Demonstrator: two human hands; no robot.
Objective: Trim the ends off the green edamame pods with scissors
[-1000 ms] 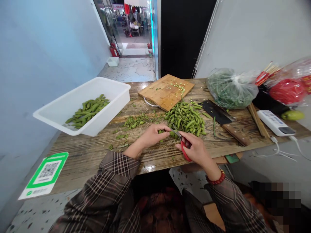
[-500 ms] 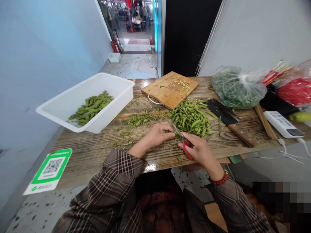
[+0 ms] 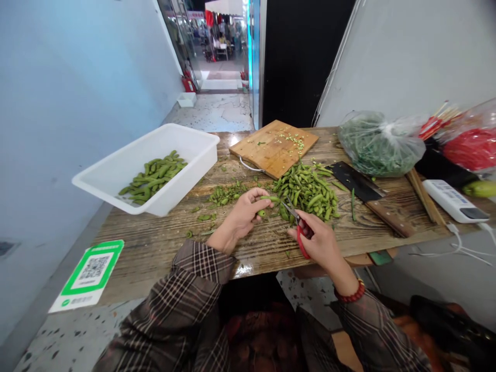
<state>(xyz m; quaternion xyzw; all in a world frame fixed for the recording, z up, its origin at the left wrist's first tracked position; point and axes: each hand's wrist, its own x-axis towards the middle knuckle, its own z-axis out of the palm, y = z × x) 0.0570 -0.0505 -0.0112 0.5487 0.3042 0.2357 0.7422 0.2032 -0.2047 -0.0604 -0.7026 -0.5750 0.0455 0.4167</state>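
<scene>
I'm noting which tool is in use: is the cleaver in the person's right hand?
No, the right hand holds red-handled scissors, while the cleaver lies on the wooden table.

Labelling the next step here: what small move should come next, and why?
Probably close the scissors on the tip of the upper pod. The left hand pinches that pod, tip toward the scissors; the right hand holds them, blades seemingly parted close by. Small green scraps on the table suggest trimming.

Scissors [image 3: 301, 245] part-hidden by right hand [image 3: 321, 238]
</scene>
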